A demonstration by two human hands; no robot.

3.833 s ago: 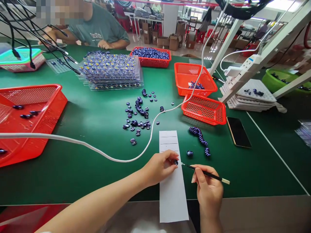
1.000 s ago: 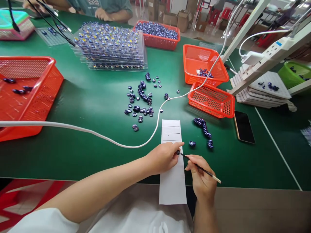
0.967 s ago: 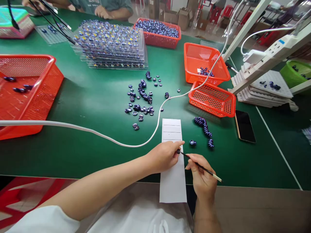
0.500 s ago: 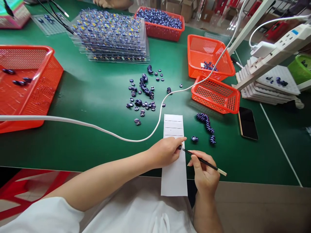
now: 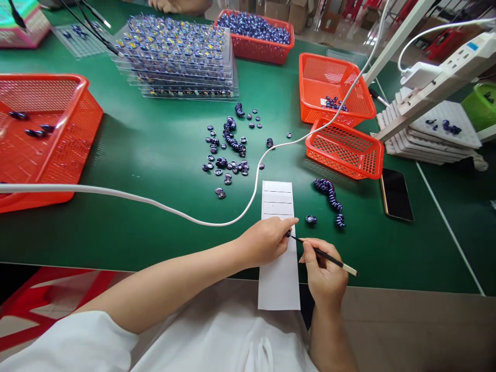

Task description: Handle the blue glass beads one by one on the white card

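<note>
Over a long white paper strip (image 5: 279, 279) with ruled lines, my left hand (image 5: 265, 240) pinches a small dark bead (image 5: 288, 234) in its fingertips. My right hand (image 5: 327, 274) grips a thin black brush (image 5: 327, 256) with a pale end, its tip touching or very near the bead. Just right of the paper lies a small dark clump of beads (image 5: 310, 219). Beyond it a curved row of dark blue beads (image 5: 329, 195) rests on the green table (image 5: 163, 155). More loose beads (image 5: 221, 163) are scattered past the paper.
A white cable (image 5: 209, 224) crosses the table. Orange baskets (image 5: 337, 112) (image 5: 50, 129) stand right and left. Stacked clear trays (image 5: 186, 93) and a red bead bin (image 5: 263, 51) are at the back, near another person's hand (image 5: 166, 5). A phone (image 5: 397, 194) lies at right.
The right hand and the brush have shifted slightly left and up. The left hand keeps its pinch, and the whole view has moved a little.
</note>
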